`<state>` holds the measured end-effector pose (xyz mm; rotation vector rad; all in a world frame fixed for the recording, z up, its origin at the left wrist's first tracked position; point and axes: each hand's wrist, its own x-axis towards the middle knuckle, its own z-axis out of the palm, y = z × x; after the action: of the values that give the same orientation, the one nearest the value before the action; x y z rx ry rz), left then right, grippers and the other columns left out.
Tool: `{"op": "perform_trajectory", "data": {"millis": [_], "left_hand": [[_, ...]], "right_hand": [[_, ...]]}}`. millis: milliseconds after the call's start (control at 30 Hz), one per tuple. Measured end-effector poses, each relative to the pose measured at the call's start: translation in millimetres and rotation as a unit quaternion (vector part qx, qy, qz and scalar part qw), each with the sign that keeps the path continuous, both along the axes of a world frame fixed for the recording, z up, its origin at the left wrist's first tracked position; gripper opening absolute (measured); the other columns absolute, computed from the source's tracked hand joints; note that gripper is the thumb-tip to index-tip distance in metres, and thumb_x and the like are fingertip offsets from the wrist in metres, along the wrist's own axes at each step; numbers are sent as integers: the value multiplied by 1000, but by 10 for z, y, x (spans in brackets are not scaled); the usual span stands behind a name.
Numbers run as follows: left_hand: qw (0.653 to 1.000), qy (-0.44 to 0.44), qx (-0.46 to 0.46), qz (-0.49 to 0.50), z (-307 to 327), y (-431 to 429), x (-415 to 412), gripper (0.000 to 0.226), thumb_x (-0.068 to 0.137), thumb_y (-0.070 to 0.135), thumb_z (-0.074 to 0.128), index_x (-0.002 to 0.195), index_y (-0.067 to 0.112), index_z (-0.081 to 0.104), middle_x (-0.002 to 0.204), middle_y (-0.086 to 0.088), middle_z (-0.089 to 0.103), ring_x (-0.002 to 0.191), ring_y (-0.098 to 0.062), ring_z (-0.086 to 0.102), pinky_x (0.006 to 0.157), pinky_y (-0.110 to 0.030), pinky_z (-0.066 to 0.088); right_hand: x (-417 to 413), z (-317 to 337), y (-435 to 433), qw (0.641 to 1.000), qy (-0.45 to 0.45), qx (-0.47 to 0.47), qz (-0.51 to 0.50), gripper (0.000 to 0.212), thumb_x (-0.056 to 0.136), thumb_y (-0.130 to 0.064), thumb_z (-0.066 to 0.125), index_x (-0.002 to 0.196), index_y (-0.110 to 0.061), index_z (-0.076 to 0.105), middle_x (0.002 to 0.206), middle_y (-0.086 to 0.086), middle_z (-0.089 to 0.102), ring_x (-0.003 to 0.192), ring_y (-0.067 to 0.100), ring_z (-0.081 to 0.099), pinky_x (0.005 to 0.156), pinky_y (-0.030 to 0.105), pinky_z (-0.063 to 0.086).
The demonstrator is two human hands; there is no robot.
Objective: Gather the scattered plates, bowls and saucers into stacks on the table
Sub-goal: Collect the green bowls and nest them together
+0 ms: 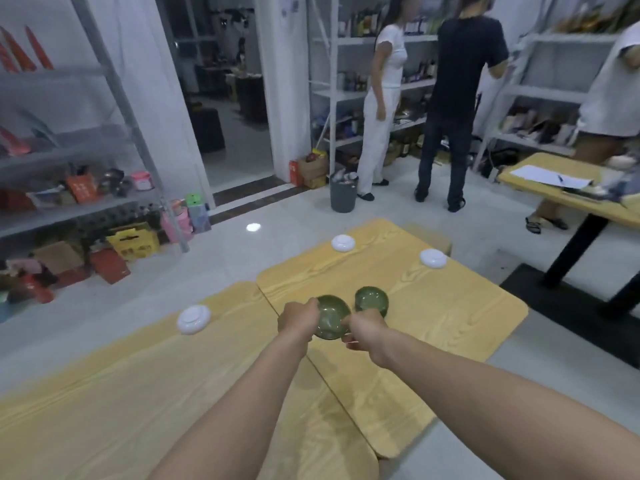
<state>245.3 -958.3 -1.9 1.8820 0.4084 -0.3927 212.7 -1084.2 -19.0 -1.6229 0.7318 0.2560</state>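
two hands (299,318) (364,332) round one glossy green bowl (330,318), wood-grain table (433,306) beneath

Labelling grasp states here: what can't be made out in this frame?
1. Head view, right hand: its own knuckles hide the fingers; whether it grips the near green bowl or the far green bowl is unclear.
2. The far green bowl's near rim: covered by the right hand.
3. The white dishes: too small and blurred to tell saucer from bowl, single from stacked.
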Motion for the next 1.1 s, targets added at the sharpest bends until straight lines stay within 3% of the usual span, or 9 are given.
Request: {"op": "perform_trajectory", "data": {"millis": [200,267,400,533,733,800,900,967,1100], "left_hand": [[998,16,27,-47,-215,-800,534,34,94,36,46,94,6,61,83,-7,59,66,-23,53,61,-27,41],[996,31,37,-68,-340,-956,701,41,94,37,46,103,1,64,87,-11,63,73,-27,61,60,-27,40],[990,64,66,-104,-559,-1182,993,41,95,34,45,108,0,64,110,-17,67,104,-34,64,81,-34,50],[983,78,92,-136,-797,-1271,1222,37,90,22,41,108,2,67,114,-17,66,104,-35,63,88,-40,52],[964,64,163,-202,-1244,-1351,1398,43,86,25,36,105,4,68,115,-19,63,107,-35,59,94,-47,50],[959,54,178,-213,-1172,-1368,1393,47,84,28,35,108,3,67,120,-19,60,112,-35,57,97,-48,49],[936,19,232,-262,-962,-1417,1401,47,95,31,37,135,11,52,141,-14,41,129,-31,40,103,-39,43],[903,-64,283,-318,-862,-1475,1413,52,97,33,40,147,18,37,148,-13,31,135,-29,29,106,-38,36],[819,-175,342,-427,-703,-1701,1436,70,97,43,42,156,28,9,163,-12,-3,148,-33,5,115,-43,24]], "right_hand": [[418,-179,-747,999,30,-41,-19,26,88,-8,50,111,-5,62,88,8,59,82,23,55,65,30,50],[557,-280,-894,998,48,-46,-19,29,87,-8,49,113,-4,62,90,8,61,81,22,56,64,29,49],[812,-481,-1090,994,84,-66,-19,31,84,-6,47,111,-2,62,87,10,60,76,22,55,66,31,48],[1014,-707,-1183,991,109,-69,-14,28,85,-10,50,109,-4,62,94,12,65,82,25,60,72,35,52],[1072,-793,-1251,985,136,-105,24,26,83,-5,49,105,-1,62,97,13,64,87,26,60,71,37,50],[1054,-824,-1279,982,144,-116,41,37,85,-5,50,120,1,61,116,16,65,107,30,61,90,40,52],[1027,-772,-1402,974,129,-168,82,63,94,-19,54,151,-5,31,152,12,37,138,29,40,110,35,38],[1013,-687,-1573,936,117,-290,160,74,96,-38,52,156,-13,17,159,12,22,144,29,28,115,37,32],[995,-460,-1995,793,131,-483,345,89,93,-64,40,156,-26,-8,164,9,-8,151,27,0,119,50,11]]}}
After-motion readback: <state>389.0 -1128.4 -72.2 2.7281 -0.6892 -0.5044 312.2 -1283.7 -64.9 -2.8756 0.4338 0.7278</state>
